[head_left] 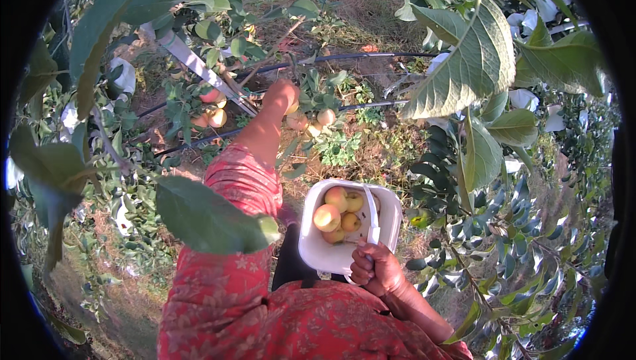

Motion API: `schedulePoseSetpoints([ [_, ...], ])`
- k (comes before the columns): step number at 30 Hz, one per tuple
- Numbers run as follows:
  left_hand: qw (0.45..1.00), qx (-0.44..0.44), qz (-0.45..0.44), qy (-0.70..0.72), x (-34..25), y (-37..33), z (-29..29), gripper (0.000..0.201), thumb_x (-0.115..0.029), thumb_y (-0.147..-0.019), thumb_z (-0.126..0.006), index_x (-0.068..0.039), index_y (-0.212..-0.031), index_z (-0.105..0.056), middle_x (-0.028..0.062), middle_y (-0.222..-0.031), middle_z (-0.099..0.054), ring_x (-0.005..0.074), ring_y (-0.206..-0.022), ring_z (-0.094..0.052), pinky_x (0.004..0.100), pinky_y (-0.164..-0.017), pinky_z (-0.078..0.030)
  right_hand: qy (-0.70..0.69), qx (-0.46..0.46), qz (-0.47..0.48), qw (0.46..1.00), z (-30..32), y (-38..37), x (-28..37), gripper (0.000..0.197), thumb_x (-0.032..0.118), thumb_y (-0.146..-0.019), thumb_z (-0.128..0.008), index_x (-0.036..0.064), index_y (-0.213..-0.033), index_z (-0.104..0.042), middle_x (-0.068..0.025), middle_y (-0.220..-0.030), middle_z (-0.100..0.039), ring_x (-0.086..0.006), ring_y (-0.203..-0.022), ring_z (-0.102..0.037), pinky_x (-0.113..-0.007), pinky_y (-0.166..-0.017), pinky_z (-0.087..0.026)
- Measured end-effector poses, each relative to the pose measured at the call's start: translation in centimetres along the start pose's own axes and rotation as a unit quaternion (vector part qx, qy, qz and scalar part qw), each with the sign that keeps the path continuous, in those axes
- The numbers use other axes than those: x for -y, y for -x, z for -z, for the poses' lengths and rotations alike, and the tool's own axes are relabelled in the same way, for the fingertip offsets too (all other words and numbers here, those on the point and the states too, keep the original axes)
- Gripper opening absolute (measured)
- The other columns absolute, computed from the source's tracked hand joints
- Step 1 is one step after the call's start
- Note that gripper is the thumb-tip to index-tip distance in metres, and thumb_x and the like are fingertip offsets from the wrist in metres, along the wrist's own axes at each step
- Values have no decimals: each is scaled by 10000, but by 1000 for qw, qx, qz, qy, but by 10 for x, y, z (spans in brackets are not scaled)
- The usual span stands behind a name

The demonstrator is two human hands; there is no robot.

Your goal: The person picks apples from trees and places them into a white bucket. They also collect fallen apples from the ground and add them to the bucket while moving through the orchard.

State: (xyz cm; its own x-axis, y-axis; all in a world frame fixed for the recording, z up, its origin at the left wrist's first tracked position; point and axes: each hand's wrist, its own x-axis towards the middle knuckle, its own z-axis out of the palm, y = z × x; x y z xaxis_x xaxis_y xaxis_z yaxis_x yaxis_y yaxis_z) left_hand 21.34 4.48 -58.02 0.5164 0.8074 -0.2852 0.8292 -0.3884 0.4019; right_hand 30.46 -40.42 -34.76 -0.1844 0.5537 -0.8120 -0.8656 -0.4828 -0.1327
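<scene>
1. L hand (281,95), bare, reaches into the foliage; fingertips hidden, so can't tell if its grip is wide, narrow or on fruit.
2. Round yellow-pink apples (298,120) sit just beside that grip, on its right & body side; approx. same kind, red-and-yellow round apples (216,118), are farther off to its left.
3. R hand (377,268) is wrapped round the curved white plastic handle (373,214); the squarish white plastic bucket (389,224) lies just ahead of that grip, w/ smooth yellow-red apples (326,217) inside.
4. Best, I'd say: cup one fruit w/ the whole L palm, lift & twist; don't yank, or neighbours may drop.
5. Watch the flat pale bar (192,61) left of L grip & thin black hose (371,55) beyond it: knuckles could knock.
6. Hold bucket level & close; lower fruit in gently, no tossing, b/c bruising's likely.
</scene>
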Motion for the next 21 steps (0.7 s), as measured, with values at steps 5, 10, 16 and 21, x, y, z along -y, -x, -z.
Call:
schedulePoseSetpoints([
  [5,882,28,20,470,5,49,-4,241,-188,-865,-542,-26,-994,-666,168,-1021,-668,285,-874,-663,364,-742,-538,7,24,0,1000,1,-2,3,202,199,-868,-559,149,-724,-426,38,-553,-307,-94,-424,-295,-242,-401,-222],
  [10,587,86,-39,804,-32,137,0,389,-142,-900,-492,-23,-1271,-487,155,-1128,-621,263,-898,-655,417,-802,-545,1,11,-17,1000,3,-16,-1,247,201,-877,-552,151,-682,-409,39,-551,-318,-92,-428,-300,-246,-396,-223],
  [16,493,95,29,864,-79,258,-2,352,-132,-914,-531,-6,-1240,-495,170,-1159,-611,291,-1060,-605,436,-890,-510,52,-9,-13,999,-3,-25,-2,215,245,-906,-550,113,-759,-465,25,-548,-356,-78,-422,-289,-241,-404,-246],
  [21,448,102,-25,888,-132,363,7,335,-126,-942,-509,-18,-1259,-491,142,-1251,-557,224,-1140,-547,368,-996,-426,84,12,5,996,0,-28,-4,474,495,-818,-675,109,-1062,-547,-11,-811,-556,-90,-526,-408,-224,-453,-309],
])
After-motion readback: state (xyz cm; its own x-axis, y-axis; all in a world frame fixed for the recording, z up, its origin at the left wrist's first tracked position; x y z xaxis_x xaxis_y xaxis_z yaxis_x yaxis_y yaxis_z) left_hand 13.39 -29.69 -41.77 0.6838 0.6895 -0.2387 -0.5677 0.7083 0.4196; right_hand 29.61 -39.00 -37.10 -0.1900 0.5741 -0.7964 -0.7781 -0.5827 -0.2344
